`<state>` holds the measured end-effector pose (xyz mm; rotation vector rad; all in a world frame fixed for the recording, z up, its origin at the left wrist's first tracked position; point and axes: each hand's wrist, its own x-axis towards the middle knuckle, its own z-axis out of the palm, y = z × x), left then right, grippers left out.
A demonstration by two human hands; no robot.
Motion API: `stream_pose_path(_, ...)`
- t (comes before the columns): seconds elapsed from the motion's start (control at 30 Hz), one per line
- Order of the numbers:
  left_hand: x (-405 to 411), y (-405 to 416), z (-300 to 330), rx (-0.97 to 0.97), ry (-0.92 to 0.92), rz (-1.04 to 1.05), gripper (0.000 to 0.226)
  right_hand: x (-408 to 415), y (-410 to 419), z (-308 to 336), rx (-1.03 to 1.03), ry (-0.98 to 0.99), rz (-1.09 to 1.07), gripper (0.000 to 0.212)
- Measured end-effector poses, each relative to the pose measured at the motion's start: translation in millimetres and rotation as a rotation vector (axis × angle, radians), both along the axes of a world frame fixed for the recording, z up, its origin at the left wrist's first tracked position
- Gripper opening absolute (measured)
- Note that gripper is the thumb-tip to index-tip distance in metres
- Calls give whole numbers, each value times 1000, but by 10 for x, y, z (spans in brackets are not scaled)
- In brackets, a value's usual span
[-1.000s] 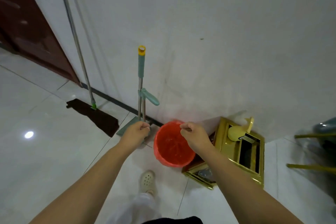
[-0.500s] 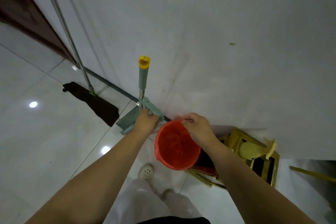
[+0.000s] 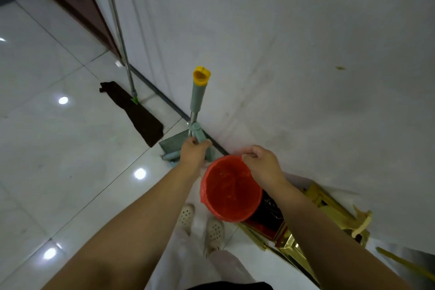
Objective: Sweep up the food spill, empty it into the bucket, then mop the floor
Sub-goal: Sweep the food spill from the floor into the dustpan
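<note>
A green broom with a yellow-capped handle (image 3: 198,94) stands against the white wall, clipped with a green dustpan (image 3: 173,145) on the floor. My left hand (image 3: 193,154) grips the short green dustpan handle (image 3: 199,135) at its lower end. An orange-lined bucket (image 3: 231,192) stands on the floor just right of it. My right hand (image 3: 261,165) pinches the far rim of its orange liner. A mop with a metal pole (image 3: 117,28) and a dark brown flat head (image 3: 135,113) leans on the wall to the left.
A gold-framed stand (image 3: 313,216) lies against the wall to the right of the bucket. My feet in white perforated shoes (image 3: 200,221) stand just behind the bucket. A dark wooden door (image 3: 70,0) is at the upper left. Glossy white floor tiles (image 3: 58,160) spread to the left.
The view has tilted down and closer to the wall. My left hand has shifted from the broom's poles onto the green dustpan handle. My right hand stays on the bucket rim.
</note>
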<state>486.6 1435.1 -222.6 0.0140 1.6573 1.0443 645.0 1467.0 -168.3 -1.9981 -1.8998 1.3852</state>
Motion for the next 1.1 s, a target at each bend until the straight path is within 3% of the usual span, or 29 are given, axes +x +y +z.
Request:
stream_pose_path(0.2,85,-336,78,83,-107,79,29,-44,-19,84,4,59,100,29)
stream_pose_path(0.3,190,-495,142,162,-233,207,23,-99,-4,178,45,93,147,30)
stream_pose_path(0.4,235,-642,243,166,-248,228,15,-205,23,330,79,161,178,28)
stream_pose_path(0.57,267,-892,437,85,153,61,15,-404,-73,555,44,262,290,27)
stream_pose_path(0.9,380,-1620,495,-111,494,-59,17,-838,-540,801,-282,249,382,19)
stream_pose_path(1.1,269,-1973,557,-272,623,-154,25,-1135,-849,813,-553,237,451,31)
